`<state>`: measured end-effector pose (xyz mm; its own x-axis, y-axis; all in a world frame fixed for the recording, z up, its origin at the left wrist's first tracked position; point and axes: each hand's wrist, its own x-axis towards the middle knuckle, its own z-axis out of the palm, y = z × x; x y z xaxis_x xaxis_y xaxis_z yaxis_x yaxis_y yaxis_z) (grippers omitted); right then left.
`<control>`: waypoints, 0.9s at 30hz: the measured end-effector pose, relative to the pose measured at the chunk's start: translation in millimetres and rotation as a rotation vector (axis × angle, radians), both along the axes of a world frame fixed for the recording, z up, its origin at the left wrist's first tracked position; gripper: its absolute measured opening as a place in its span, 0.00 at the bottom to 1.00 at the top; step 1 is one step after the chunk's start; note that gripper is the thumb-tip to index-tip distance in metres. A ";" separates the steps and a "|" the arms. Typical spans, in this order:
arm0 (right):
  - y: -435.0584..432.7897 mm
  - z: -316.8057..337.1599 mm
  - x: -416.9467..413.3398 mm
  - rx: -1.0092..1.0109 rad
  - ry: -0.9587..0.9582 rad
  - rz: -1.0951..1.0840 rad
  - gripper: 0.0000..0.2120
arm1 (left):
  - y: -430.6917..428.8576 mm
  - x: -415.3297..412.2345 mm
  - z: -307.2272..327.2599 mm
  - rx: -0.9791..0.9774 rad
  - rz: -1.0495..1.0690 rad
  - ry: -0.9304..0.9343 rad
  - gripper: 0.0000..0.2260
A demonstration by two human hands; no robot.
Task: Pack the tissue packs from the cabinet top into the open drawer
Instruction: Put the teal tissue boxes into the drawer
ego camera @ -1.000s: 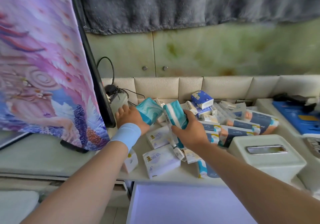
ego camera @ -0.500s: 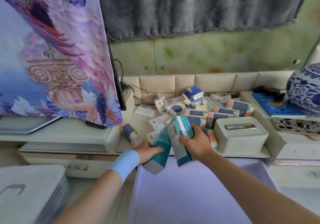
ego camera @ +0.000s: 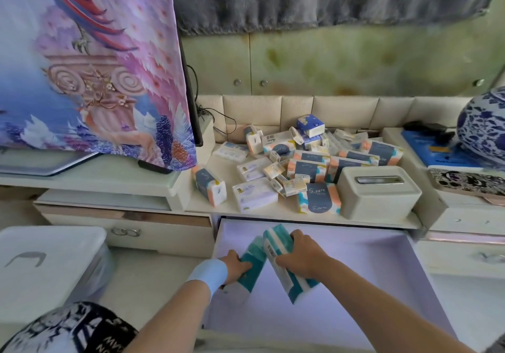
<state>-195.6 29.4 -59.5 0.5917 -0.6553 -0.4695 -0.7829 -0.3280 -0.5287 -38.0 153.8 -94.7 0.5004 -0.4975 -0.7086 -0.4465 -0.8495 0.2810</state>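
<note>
Teal tissue packs are hovering low over the open lilac drawer [ego camera: 355, 270]: the left hand [ego camera: 236, 266] is gripping the left pack [ego camera: 252, 263] and the right hand [ego camera: 299, 259] is gripping the right pack [ego camera: 284, 270], just beside each other. More packs [ego camera: 308, 166] are lying heaped on the bench [ego camera: 232, 208].

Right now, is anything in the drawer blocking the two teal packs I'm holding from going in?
Nothing visible does. The left hand holds the left teal pack and the right hand the right teal pack over the open drawer; its lilac floor below shows no other item.
</note>
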 end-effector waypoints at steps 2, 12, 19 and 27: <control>-4.9 -12.8 -1.6 0.026 0.035 0.009 0.30 | -3.2 -2.0 -11.8 0.036 -0.060 -0.032 0.26; -19.1 -53.8 14.7 0.090 0.026 -0.039 0.29 | -29.5 14.3 -15.2 -0.208 -0.504 -0.356 0.30; -19.5 -70.1 26.7 0.147 0.083 -0.092 0.30 | -21.5 9.2 -31.5 -0.140 -0.720 -0.437 0.54; -12.8 -86.8 34.7 0.294 -0.052 -0.046 0.51 | -18.7 34.6 -27.9 -0.139 -0.564 -0.455 0.42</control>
